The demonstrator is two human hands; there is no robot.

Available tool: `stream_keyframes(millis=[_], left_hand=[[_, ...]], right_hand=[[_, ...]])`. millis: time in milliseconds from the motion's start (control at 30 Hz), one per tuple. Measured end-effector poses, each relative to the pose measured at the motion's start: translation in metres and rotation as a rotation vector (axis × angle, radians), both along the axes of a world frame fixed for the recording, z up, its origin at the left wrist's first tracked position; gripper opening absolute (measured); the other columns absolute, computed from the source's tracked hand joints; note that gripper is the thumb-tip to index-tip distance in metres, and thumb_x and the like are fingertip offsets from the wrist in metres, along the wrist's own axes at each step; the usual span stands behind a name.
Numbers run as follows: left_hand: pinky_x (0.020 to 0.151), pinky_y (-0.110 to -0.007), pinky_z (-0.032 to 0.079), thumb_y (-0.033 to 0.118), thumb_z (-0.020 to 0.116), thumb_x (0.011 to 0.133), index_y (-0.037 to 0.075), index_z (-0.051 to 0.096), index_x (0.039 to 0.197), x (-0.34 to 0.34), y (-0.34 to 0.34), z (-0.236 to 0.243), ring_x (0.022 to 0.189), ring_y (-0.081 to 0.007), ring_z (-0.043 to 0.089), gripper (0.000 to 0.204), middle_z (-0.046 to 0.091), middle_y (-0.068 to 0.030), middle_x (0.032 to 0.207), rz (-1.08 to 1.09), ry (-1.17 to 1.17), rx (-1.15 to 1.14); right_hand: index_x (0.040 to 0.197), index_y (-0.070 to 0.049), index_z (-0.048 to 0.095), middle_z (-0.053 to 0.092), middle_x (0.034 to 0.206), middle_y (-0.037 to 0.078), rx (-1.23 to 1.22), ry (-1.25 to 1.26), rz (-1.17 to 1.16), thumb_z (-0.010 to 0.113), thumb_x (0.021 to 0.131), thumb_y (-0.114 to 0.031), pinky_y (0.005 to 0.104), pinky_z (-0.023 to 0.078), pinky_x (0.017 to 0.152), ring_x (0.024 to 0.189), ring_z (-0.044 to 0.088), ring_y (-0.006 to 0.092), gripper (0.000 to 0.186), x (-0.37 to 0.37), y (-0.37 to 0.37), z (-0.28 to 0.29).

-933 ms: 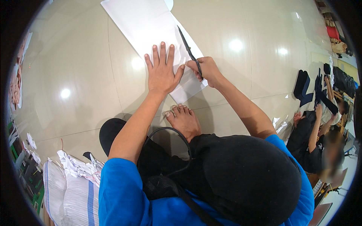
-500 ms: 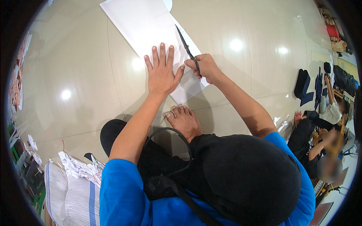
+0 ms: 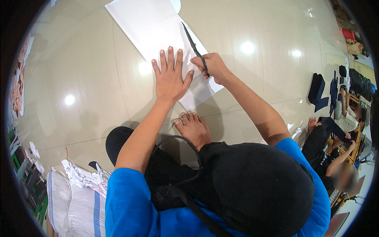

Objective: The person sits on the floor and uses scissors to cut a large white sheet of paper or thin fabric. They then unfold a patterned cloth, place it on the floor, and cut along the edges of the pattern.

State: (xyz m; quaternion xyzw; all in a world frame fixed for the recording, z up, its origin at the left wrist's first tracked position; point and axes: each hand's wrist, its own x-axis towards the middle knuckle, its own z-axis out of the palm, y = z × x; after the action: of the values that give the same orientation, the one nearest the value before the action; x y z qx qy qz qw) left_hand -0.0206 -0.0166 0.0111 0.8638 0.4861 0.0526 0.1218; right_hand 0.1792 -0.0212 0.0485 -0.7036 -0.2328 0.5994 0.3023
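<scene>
A long white sheet (image 3: 144,25), either cloth or paper, lies on the tiled floor in front of me. My left hand (image 3: 169,81) rests flat on it with the fingers spread, pressing near its middle. Black scissors (image 3: 191,40) are gripped in my right hand (image 3: 215,67) at the sheet's right edge. Their long blades point away from me and slightly left, looking nearly closed along the edge. The handle loops are mostly covered by my fingers. A narrow white strip shows right of the blades, its link to the sheet hard to make out.
My bare foot (image 3: 194,128) is just below the sheet's near end. White sacks (image 3: 81,211) with white scraps (image 3: 81,173) stand at lower left. Dark cut pieces (image 3: 317,91) lie at right, near two people (image 3: 345,118) seated there. Pinkish cloth (image 3: 17,87) lies at far left.
The scissors and my right hand have shifted slightly away from me along the edge. My left hand stays nearly in place. At right, a seated person's arms have moved, now with dark cloth.
</scene>
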Motion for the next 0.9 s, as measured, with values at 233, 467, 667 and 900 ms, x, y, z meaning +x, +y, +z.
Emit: stream_keyframes(millis=[233,467,667,900], left_hand=[[0.132,-0.072,0.005,0.061,0.047,0.109,0.012,0.029,0.176,0.001,0.000,0.001,0.169,-0.0467,0.010,0.085,0.020,-0.0206,0.183,0.004,-0.022,-0.009],[0.131,-0.072,0.006,0.060,0.048,0.108,0.012,0.030,0.175,0.002,0.000,0.004,0.169,-0.0474,0.011,0.085,0.019,-0.0205,0.183,0.006,-0.032,-0.028],[0.131,-0.073,0.009,0.059,0.051,0.108,0.012,0.031,0.175,0.001,-0.001,0.001,0.167,-0.0487,0.014,0.084,0.022,-0.0212,0.182,0.002,-0.032,0.020],[0.131,-0.072,0.009,0.058,0.050,0.108,0.012,0.030,0.175,0.002,-0.001,0.002,0.168,-0.0479,0.014,0.084,0.021,-0.0211,0.182,0.000,-0.030,0.010]], right_hand=[[0.069,-0.001,0.064,0.057,0.062,0.006,0.013,0.006,0.010,0.086,0.085,-0.028,0.0345,0.040,0.047,0.051,0.052,0.0162,0.038,0.001,0.000,-0.005],[0.071,-0.009,0.061,0.053,0.063,0.000,0.028,0.081,-0.005,0.086,0.087,-0.034,0.0305,0.039,0.048,0.053,0.050,0.0116,0.039,0.003,0.012,0.002],[0.071,-0.008,0.061,0.053,0.063,0.000,-0.008,0.076,-0.004,0.086,0.085,-0.030,0.0297,0.038,0.047,0.051,0.049,0.0110,0.037,0.002,0.019,0.001],[0.072,-0.007,0.063,0.054,0.063,0.000,0.009,0.083,0.000,0.087,0.087,-0.028,0.0292,0.038,0.046,0.051,0.049,0.0106,0.035,0.005,0.019,-0.002]])
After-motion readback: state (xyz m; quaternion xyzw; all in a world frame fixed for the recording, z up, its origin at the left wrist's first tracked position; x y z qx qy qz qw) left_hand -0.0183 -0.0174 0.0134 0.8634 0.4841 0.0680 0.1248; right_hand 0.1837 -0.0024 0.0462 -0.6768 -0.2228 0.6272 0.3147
